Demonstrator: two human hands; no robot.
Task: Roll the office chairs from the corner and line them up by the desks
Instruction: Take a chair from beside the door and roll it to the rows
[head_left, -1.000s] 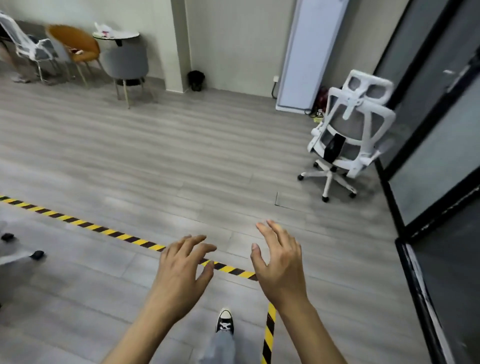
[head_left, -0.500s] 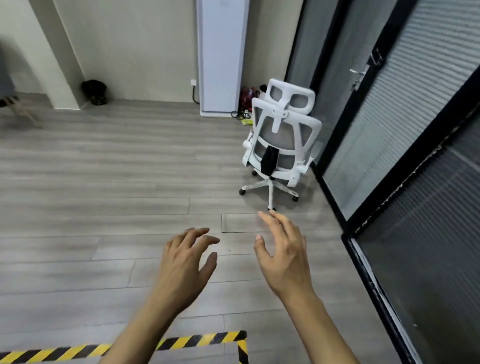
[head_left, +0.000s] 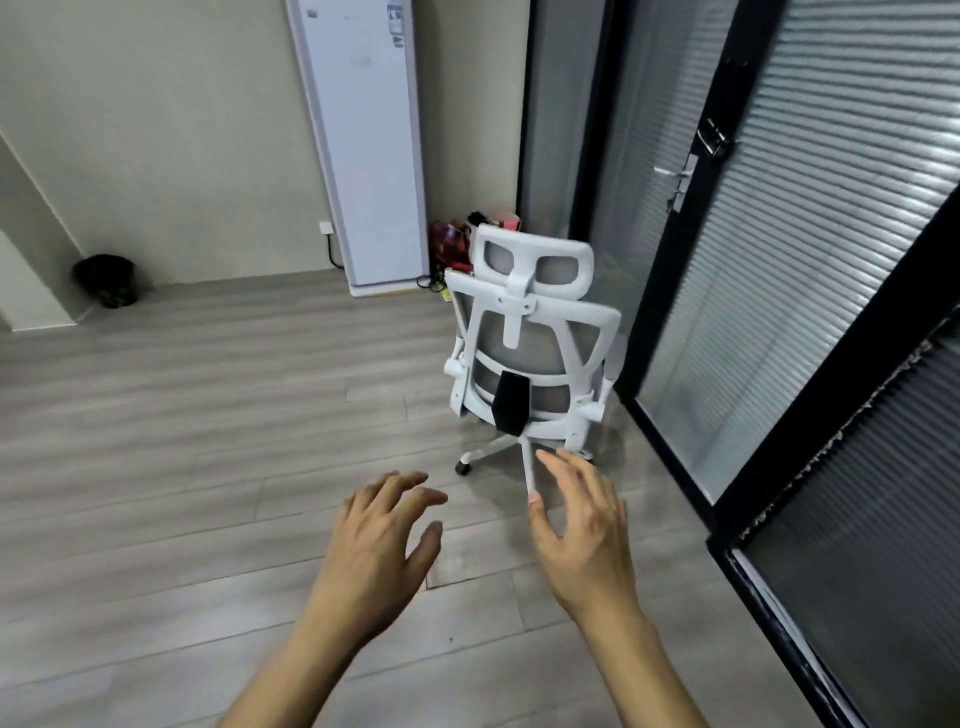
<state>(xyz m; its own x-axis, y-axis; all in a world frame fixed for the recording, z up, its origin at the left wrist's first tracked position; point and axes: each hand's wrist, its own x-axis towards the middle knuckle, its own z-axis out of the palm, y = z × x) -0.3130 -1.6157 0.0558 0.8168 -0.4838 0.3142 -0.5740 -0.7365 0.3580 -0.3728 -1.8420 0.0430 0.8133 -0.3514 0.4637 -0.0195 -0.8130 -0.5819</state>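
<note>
Approach to a chair parked in the corner. The left hand (head_left: 382, 540) and right hand (head_left: 582, 525) are held out side by side, palms down, with fingers spread, loosely bent and holding nothing. The white office chair (head_left: 540, 353) stands ahead of both hands and apart from them, though the right fingertips overlap its wheeled base in this view. Its backrest faces the person, so the top of the frame is probably the easiest place to grip for rolling. A glass partition (head_left: 779, 260) runs to the right of the right hand, and a tall white unit (head_left: 363, 140) stands far ahead of the left hand. Judged stage: reaching, chair not yet gripped, no desks in view
</note>
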